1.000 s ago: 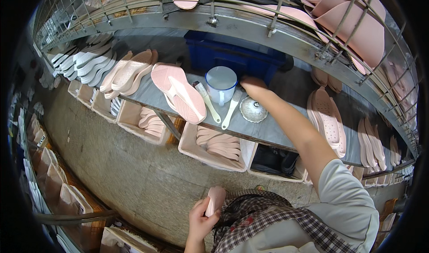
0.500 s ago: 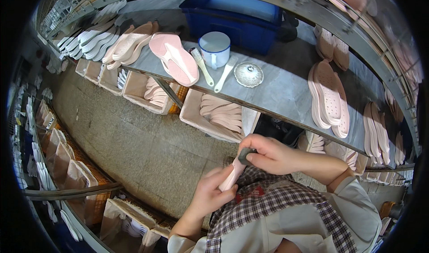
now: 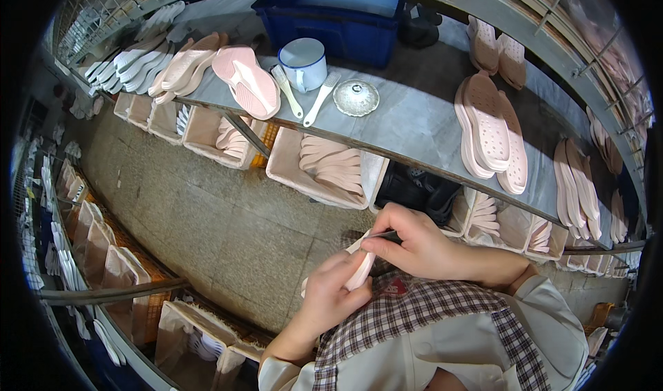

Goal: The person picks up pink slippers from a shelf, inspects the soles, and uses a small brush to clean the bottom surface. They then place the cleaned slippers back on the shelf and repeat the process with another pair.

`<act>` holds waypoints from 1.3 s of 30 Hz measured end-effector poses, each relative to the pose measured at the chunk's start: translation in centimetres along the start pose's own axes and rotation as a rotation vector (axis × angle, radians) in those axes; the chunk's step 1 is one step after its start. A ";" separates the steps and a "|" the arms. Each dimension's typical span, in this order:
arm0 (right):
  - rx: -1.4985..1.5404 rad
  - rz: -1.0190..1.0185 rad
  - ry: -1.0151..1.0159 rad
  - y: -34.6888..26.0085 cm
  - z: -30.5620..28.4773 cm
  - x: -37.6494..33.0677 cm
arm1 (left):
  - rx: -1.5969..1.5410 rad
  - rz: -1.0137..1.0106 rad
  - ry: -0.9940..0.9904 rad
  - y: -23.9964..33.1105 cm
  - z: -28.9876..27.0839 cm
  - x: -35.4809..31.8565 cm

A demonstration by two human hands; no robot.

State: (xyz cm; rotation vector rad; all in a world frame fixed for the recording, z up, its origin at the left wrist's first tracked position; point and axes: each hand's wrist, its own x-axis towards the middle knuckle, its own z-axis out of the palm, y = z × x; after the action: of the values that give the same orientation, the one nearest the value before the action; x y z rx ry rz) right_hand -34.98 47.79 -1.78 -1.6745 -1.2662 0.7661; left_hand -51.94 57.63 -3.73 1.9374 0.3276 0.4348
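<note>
Gripping a pale pink insole [image 3: 360, 270] in the left hand [image 3: 331, 296], right hand [image 3: 414, 242] pinching a thin brush [image 3: 387, 236] against it; likely light, flexible, best held mid-length.

Pale pink sole [image 3: 360, 270], near centre, held between both hands. Apron [image 3: 442, 322]: checked, dark brown and white, with a small red patch. Sleeves [image 3: 552, 322]: off-white. Table [image 3: 414, 125]: grey. Mug [image 3: 304, 63], far centre: white with a dark blue rim. Crate [image 3: 345, 18] behind it: deep blue. Large sole [image 3: 245, 80], left of the mug: pink with paler ribbing. Perforated soles [image 3: 490, 129], right: dusty pink, dotted pattern. Far-left soles [image 3: 138, 53]: white. Bins [image 3: 324, 177] under the table: beige, holding cream-pink pieces. Floor [image 3: 200, 218]: grey-brown, speckled.
</note>
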 end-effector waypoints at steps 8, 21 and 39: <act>0.511 0.217 0.069 0.4 0.4 -1.3 | 0.077 0.015 0.072 0.8 1.1 -0.8; 0.544 0.207 0.217 0.1 0.7 -1.9 | 0.094 0.051 0.061 0.7 1.7 -1.2; 0.011 -0.258 0.196 -0.1 0.1 -2.2 | 0.064 0.086 0.033 0.4 1.5 -1.4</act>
State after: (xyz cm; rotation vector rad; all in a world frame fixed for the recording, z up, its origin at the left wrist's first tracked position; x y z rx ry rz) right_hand -35.75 45.73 -1.78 -1.5001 -1.3027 0.4420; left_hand -52.53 55.70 -4.11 2.0139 0.2836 0.5187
